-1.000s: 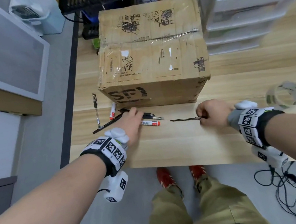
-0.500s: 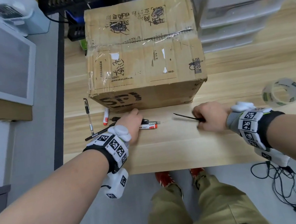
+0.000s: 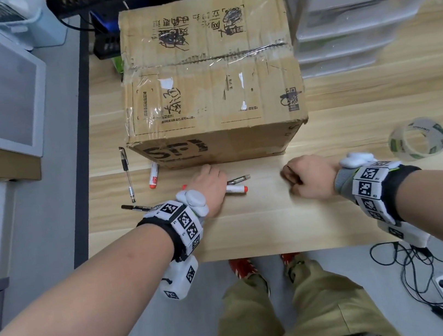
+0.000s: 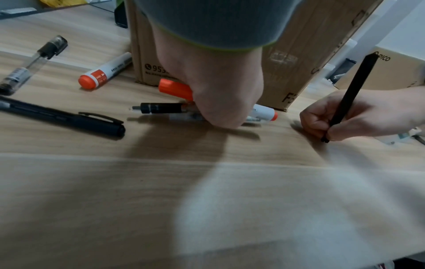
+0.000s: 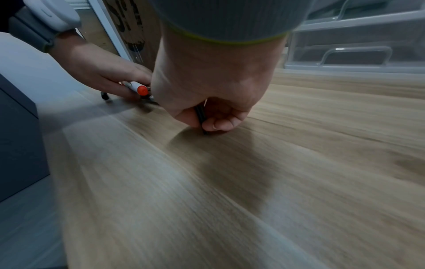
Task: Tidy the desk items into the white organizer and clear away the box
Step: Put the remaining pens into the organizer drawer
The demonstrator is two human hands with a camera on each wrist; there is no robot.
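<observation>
Gripped thin black pen (image 4: 352, 94) in R hand (image 3: 309, 176), now stood upright vs flat 1 s ago. L hand (image 3: 210, 188) curled round markers + pens (image 4: 161, 107) by cardboard box (image 3: 210, 83). Wood desk (image 3: 280, 222); tape roll (image 3: 417, 138) R; white drawers (image 3: 352, 33) behind.

Even overhead light, soft shadows; wrist views blurred, edges warped.

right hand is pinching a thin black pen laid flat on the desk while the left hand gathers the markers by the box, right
Not quite: the thin black pen isn't flat. The left wrist view shows the right hand pinching it stood up, tip on the desk. The left hand is indeed on the markers by the cardboard box.
</observation>
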